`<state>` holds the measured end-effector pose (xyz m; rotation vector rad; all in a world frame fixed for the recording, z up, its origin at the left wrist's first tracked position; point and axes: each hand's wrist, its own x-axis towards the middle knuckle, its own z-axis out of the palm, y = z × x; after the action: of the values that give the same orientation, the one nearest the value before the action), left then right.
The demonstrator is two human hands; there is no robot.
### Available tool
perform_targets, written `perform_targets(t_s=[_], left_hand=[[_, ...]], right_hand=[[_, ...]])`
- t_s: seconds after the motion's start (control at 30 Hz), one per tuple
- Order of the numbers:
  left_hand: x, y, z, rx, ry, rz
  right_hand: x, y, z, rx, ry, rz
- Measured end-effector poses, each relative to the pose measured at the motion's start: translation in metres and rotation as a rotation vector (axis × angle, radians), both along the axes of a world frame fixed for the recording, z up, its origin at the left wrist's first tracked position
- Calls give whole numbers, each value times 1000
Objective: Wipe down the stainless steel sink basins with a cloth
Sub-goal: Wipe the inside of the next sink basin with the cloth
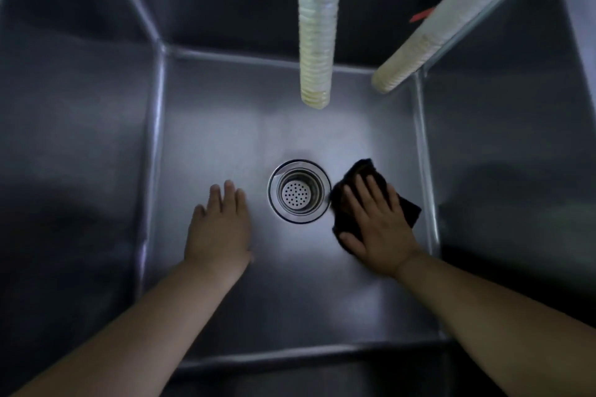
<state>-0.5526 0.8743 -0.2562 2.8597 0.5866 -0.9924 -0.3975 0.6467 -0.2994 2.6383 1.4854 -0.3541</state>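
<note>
I look straight down into a deep stainless steel sink basin (225, 126). A round drain strainer (300, 192) sits in the middle of its floor. My right hand (379, 222) presses flat, fingers straight, on a dark cloth (362, 169) lying on the basin floor just right of the drain. The cloth's corners stick out beyond my fingers and past my wrist side. My left hand (222, 226) rests flat and open on the basin floor left of the drain, holding nothing.
Two pale ribbed hoses hang into the basin: one (317, 26) straight down above the drain, another (429, 35) slanting in from the upper right. Steel walls rise on all sides. Something red (421, 14) shows behind the slanted hose.
</note>
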Motion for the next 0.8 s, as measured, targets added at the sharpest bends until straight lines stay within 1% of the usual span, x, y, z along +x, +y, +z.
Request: perform_targets(t_s=[0.2,0.27,0.37,0.43,0.57,0.67,0.73,0.8], left_hand=[[4,1,-7,-37,27,36],[3,2,-9,-57,23,53],[2,1,-13,-83,26,82],[1,2,-17,-82,5,89],[-4,3,-22,-97,-51,118],[-8,4,-19,-129,-90,147],[-8,6,-10,-169,-105,172],[-7,13,9,-208,-81,202]], right_hand=[[43,74,-9,26,-39,-251],[56,104,-12,48,-48,-287],[68,150,-16,122,-38,-285],[70,178,-18,142,-42,-236],[60,212,-21,99,-53,-106],[36,217,-20,81,-64,9],[16,212,-18,73,-20,120],[10,197,-16,52,11,238]])
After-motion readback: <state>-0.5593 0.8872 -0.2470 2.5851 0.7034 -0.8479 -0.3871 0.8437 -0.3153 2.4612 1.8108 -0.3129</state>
